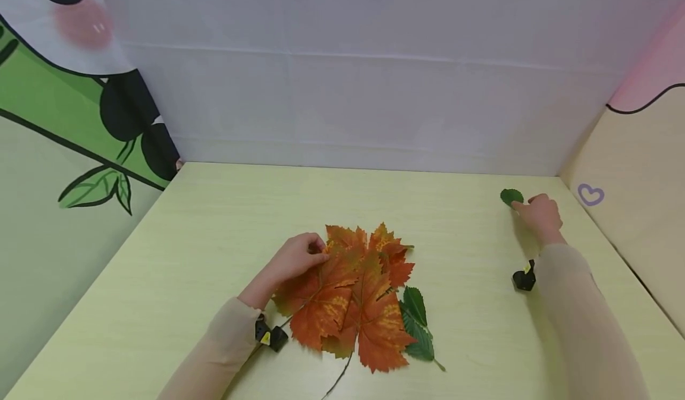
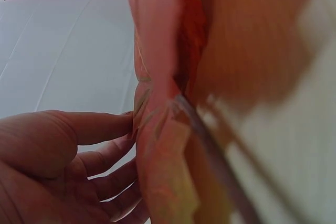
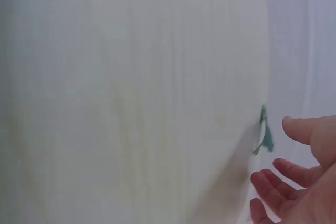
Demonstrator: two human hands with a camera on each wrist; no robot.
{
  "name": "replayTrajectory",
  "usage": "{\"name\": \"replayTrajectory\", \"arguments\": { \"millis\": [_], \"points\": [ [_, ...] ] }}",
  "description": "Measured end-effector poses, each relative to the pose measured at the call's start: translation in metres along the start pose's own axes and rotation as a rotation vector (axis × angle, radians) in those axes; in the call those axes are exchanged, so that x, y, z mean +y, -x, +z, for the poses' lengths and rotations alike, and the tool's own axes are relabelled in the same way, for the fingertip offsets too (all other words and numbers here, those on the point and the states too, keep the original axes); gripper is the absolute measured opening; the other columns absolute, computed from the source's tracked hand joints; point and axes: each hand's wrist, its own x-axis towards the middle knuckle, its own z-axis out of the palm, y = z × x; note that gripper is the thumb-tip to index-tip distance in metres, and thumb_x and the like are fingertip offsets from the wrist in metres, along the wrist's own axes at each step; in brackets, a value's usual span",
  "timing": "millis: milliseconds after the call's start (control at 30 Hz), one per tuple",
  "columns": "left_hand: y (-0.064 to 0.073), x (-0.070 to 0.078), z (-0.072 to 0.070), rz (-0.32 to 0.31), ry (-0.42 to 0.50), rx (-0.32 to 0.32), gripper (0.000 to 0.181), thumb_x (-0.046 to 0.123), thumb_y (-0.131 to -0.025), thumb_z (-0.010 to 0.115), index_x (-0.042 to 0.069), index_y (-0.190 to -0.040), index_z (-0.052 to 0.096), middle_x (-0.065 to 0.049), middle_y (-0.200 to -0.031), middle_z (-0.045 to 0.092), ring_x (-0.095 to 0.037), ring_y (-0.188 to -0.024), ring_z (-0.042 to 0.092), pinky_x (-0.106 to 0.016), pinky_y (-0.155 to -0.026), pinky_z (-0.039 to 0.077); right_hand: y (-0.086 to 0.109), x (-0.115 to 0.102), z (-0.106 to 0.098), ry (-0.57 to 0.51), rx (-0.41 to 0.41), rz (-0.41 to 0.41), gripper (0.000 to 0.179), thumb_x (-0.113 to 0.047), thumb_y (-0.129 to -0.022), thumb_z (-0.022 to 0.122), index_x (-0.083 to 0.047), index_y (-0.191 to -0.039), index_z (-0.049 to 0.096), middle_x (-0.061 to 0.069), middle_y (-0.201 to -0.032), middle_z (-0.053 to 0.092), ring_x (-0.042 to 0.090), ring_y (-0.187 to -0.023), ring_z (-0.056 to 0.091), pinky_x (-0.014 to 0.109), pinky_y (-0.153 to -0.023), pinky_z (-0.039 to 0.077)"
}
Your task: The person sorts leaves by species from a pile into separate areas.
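Observation:
A bunch of orange artificial maple leaves (image 1: 369, 293) lies on the table, stems toward the front edge. At its left, my left hand (image 1: 299, 254) pinches the edge of one orange leaf; the left wrist view shows that leaf (image 2: 157, 145) standing edge-on at the thumb and fingertips. Far to the right, my right hand (image 1: 540, 214) is beside a small green leaf (image 1: 511, 197) lying near the back. In the right wrist view the thumb and fingers (image 3: 270, 190) stand apart, with the green leaf (image 3: 266, 137) just beyond the fingertips and nothing gripped.
Toothed green leaves (image 1: 420, 328) stick out from under the right side of the orange bunch. The pale table (image 1: 214, 221) meets a white cloth wall (image 1: 348, 109) at the back. Printed panels with cartoon drawings stand at the left and right sides.

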Motion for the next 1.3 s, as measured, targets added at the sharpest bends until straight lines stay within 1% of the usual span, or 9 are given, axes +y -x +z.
{"name": "replayTrajectory", "arguments": {
  "millis": [67,133,233,367,467,733,900,1033,1300],
  "points": [
    [-0.001,-0.001,0.001,0.000,-0.002,0.001,0.010,0.017,-0.084,0.064,0.009,-0.085,0.060,-0.002,-0.083,0.059,-0.016,-0.074,0.050,-0.029,-0.066,0.043,0.006,-0.005,-0.001,0.018,-0.036,-0.001,0.070,-0.047,-0.092,0.036,0.014,-0.126,0.033,0.036,-0.126,0.033,0.050,-0.116,0.030,0.059,-0.086,0.028],
    [-0.002,-0.002,0.002,0.001,-0.004,0.004,0.010,0.017,-0.084,0.064,0.009,-0.085,0.060,-0.002,-0.083,0.059,-0.017,-0.073,0.049,-0.029,-0.066,0.042,0.011,-0.009,-0.001,0.032,-0.055,-0.029,0.069,-0.047,-0.092,0.037,0.012,-0.127,0.033,0.036,-0.127,0.032,0.050,-0.117,0.030,0.060,-0.085,0.029],
    [-0.003,-0.003,0.004,0.006,-0.007,0.010,0.010,0.017,-0.084,0.064,0.009,-0.085,0.060,-0.003,-0.083,0.059,-0.017,-0.073,0.049,-0.029,-0.065,0.042,0.020,-0.014,0.001,0.047,-0.065,-0.119,0.064,-0.044,-0.093,0.038,0.010,-0.126,0.036,0.034,-0.126,0.037,0.049,-0.113,0.036,0.057,-0.082,0.034],
    [-0.006,-0.002,0.005,0.003,-0.004,0.015,0.009,0.017,-0.084,0.064,0.009,-0.085,0.060,-0.003,-0.082,0.058,-0.017,-0.072,0.049,-0.029,-0.064,0.042,0.036,-0.027,0.002,0.017,-0.093,-0.243,0.057,-0.040,-0.094,0.041,0.010,-0.122,0.041,0.032,-0.122,0.043,0.046,-0.107,0.044,0.052,-0.081,0.039],
    [-0.009,-0.001,0.005,0.001,-0.006,0.019,0.009,0.017,-0.084,0.064,0.009,-0.086,0.060,-0.002,-0.082,0.058,-0.016,-0.071,0.049,-0.029,-0.064,0.042,0.048,-0.039,0.004,-0.019,-0.122,-0.300,0.052,-0.037,-0.093,0.044,0.007,-0.121,0.045,0.031,-0.121,0.046,0.044,-0.106,0.046,0.050,-0.082,0.040],
    [-0.013,0.004,0.004,-0.014,0.014,0.022,0.010,0.017,-0.084,0.064,0.009,-0.086,0.059,-0.002,-0.082,0.058,-0.017,-0.072,0.049,-0.028,-0.064,0.042,0.076,-0.062,0.015,-0.006,-0.188,-0.446,0.040,-0.035,-0.092,0.050,0.000,-0.112,0.056,0.024,-0.110,0.058,0.035,-0.097,0.055,0.043,-0.075,0.044],
    [-0.014,0.005,0.005,-0.021,0.026,0.024,0.010,0.018,-0.084,0.064,0.009,-0.086,0.059,-0.002,-0.082,0.058,-0.017,-0.072,0.048,-0.028,-0.064,0.042,0.091,-0.070,0.024,-0.013,-0.238,-0.480,0.041,-0.039,-0.090,0.052,-0.003,-0.110,0.058,0.017,-0.105,0.060,0.028,-0.093,0.057,0.037,-0.071,0.046],
    [-0.014,0.004,0.005,-0.019,0.027,0.027,0.009,0.017,-0.084,0.064,0.009,-0.085,0.059,-0.003,-0.083,0.058,-0.017,-0.073,0.048,-0.028,-0.065,0.041,0.105,-0.078,0.031,-0.022,-0.276,-0.503,0.037,-0.038,-0.090,0.053,-0.005,-0.105,0.059,0.011,-0.100,0.062,0.022,-0.087,0.058,0.032,-0.068,0.045],
    [-0.013,0.006,0.004,-0.021,0.021,0.028,0.009,0.017,-0.085,0.063,0.009,-0.085,0.059,-0.002,-0.083,0.059,-0.016,-0.071,0.049,-0.028,-0.065,0.041,0.137,-0.090,0.047,-0.025,-0.386,-0.530,0.033,-0.043,-0.086,0.057,-0.011,-0.092,0.060,0.002,-0.084,0.062,0.015,-0.073,0.056,0.030,-0.064,0.041]
  ]
}}
